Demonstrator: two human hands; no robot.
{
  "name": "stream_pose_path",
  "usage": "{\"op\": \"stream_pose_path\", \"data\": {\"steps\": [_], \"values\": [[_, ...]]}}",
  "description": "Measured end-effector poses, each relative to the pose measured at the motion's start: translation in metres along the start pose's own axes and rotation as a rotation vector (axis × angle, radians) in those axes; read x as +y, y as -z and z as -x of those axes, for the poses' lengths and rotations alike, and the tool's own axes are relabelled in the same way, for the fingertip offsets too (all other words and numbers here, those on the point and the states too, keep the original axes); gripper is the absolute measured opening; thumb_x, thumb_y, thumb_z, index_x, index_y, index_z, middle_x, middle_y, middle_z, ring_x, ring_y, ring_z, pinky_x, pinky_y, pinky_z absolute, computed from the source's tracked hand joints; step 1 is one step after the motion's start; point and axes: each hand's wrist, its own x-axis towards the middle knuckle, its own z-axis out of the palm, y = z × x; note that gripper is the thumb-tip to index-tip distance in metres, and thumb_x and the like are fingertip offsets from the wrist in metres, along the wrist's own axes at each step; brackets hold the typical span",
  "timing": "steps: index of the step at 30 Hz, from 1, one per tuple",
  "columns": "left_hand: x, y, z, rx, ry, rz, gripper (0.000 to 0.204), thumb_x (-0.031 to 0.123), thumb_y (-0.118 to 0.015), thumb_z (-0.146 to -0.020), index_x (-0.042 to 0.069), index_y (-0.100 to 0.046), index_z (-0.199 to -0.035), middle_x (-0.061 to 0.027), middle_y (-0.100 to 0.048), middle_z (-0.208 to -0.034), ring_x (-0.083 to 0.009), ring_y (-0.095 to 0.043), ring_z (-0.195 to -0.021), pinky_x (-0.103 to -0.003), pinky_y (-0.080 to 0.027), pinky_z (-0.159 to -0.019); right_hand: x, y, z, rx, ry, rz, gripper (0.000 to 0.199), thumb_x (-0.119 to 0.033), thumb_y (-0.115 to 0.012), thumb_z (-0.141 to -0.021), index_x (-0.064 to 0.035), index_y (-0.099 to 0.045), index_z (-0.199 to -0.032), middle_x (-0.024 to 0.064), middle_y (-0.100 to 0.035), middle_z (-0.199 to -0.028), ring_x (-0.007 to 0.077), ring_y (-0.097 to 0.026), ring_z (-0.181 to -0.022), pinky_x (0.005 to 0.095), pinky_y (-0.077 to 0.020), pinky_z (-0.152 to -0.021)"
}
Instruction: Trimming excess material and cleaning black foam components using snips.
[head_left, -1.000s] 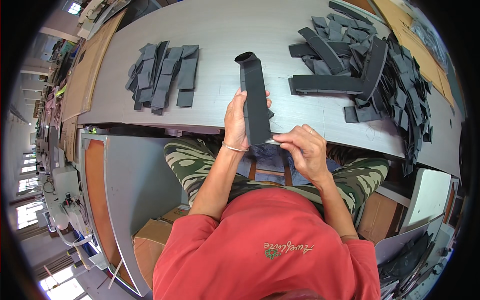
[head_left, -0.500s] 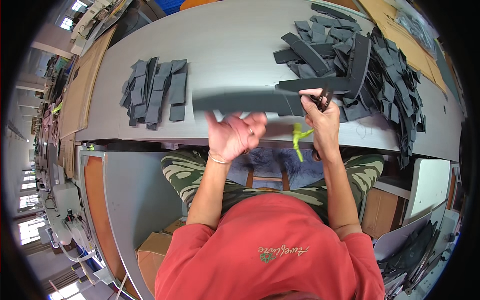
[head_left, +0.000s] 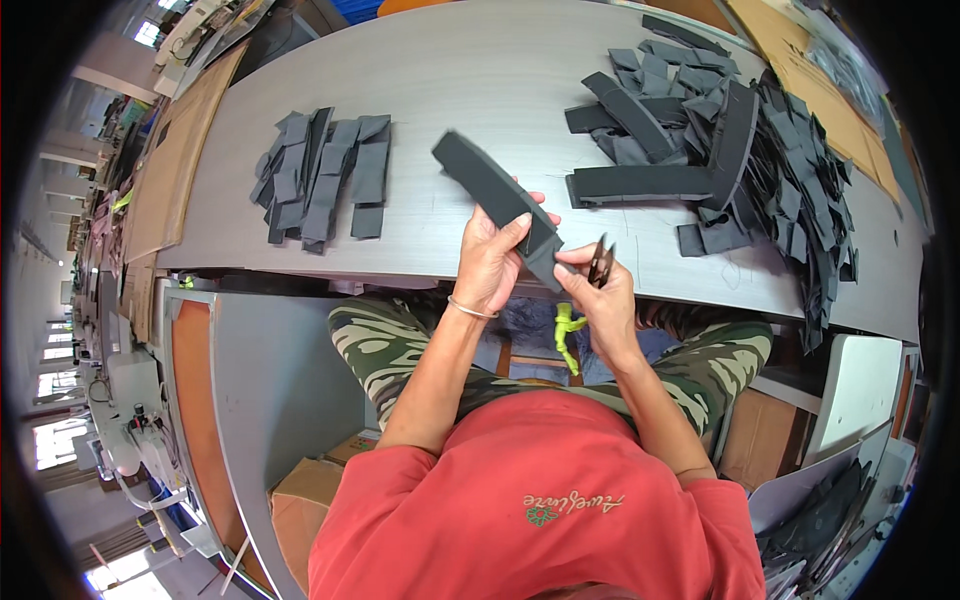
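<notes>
1. Dark grey foam strip point(head_left: 497, 195) is being held just above the near edge of the tabletop point(head_left: 480, 80), slanting up and away to the left. Raised like this, its near end is sitting right in front of the person, probably for close work.
2. Head view: left hand point(head_left: 492, 262) is wrapping around the strip's lower part, thumb on top and fingers underneath. Grip is narrow and closed on the strip, likely steadying it.
3. Right hand point(head_left: 600, 290) is pinching the strip's near end with the fingertips while holding a small pair of snips point(head_left: 601, 262); blades are pointing up, beside the strip's end. Whether the blades are touching the foam, I cannot tell.
4. Something green point(head_left: 566, 330) is hanging below the right hand, over the lap; possibly a cord on the snips, uncertain.
5. Sorted strips point(head_left: 325, 180) are lying side by side toward the left part of the tabletop, well apart from the hands, looking like a set-aside batch.
6. Loose heap of foam pieces point(head_left: 740, 150) is covering the right part of the tabletop up to its far right edge, near the right hand, so within easy reach.
</notes>
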Motion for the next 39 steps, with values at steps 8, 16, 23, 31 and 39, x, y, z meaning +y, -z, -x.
{"op": "stream_pose_path", "data": {"steps": [8, 16, 23, 31, 39], "values": [[0.004, -0.003, 0.009, -0.049, 0.03, 0.038, 0.022, 0.023, -0.051, -0.096, 0.005, -0.045, -0.107, -0.0101, -0.059, -0.096, -0.02, -0.064, -0.077, -0.033, -0.055, -0.064, -0.033, 0.015, -0.022, 0.022, 0.483, 0.608, 0.044, -0.014, -0.077, -0.071, -0.0086, -0.062, -0.112, 0.0026, -0.061, -0.09, 0.0115, -0.056, -0.077, 0.0271, -0.0467, -0.07], [0.007, -0.006, 0.023, -0.237, 0.203, -0.146, 0.051, 0.014, -0.057, -0.083, 0.0, -0.038, -0.129, -0.0156, -0.057, -0.109, -0.0255, -0.063, -0.09, -0.039, -0.053, -0.08, -0.026, 0.018, -0.042, -0.07, 0.226, 0.296, 0.008, -0.004, -0.058, -0.083, -0.0013, -0.059, -0.075, -0.0015, -0.055, -0.06, 0.0054, -0.045, -0.054, 0.0229, -0.0367, -0.05], [0.01, -0.007, 0.025, -0.543, 0.22, -0.037, 0.087, 0.006, -0.071, -0.071, 0.002, -0.02, -0.142, -0.0158, -0.042, -0.129, -0.0302, -0.056, -0.108, -0.046, -0.046, -0.093, -0.037, 0.017, -0.035, -0.131, 0.089, -0.037, 0.02, -0.016, -0.055, -0.093, -0.0049, -0.053, -0.076, -0.0041, -0.046, -0.063, 0.0045, -0.041, -0.06, 0.0209, -0.0336, -0.056], [0.012, -0.007, 0.032, -0.587, 0.244, -0.089, 0.098, 0.0, -0.073, -0.07, 0.01, -0.012, -0.146, -0.0111, -0.044, -0.127, -0.0288, -0.054, -0.112, -0.039, -0.043, -0.097, -0.039, 0.034, -0.044, 0.109, 0.254, 0.129, 0.017, -0.025, -0.059, -0.091, -0.0097, -0.055, -0.084, -0.0043, -0.051, -0.075, 0.0011, -0.03, -0.056, 0.0185, -0.0247, -0.049], [0.016, -0.002, 0.024, -0.269, 0.331, 0.069, 0.076, 0.004, -0.074, -0.074, 0.004, -0.031, -0.137, -0.0133, -0.053, -0.118, -0.0243, -0.058, -0.109, -0.035, -0.05, -0.09, -0.045, 0.016, -0.015, -0.283, 0.376, 0.659, 0.051, 0.006, -0.07, -0.065, -0.0099, -0.064, -0.114, 0.0097, -0.057, -0.124, 0.0231, -0.059, -0.109, 0.0272, -0.0505, -0.08]]}}
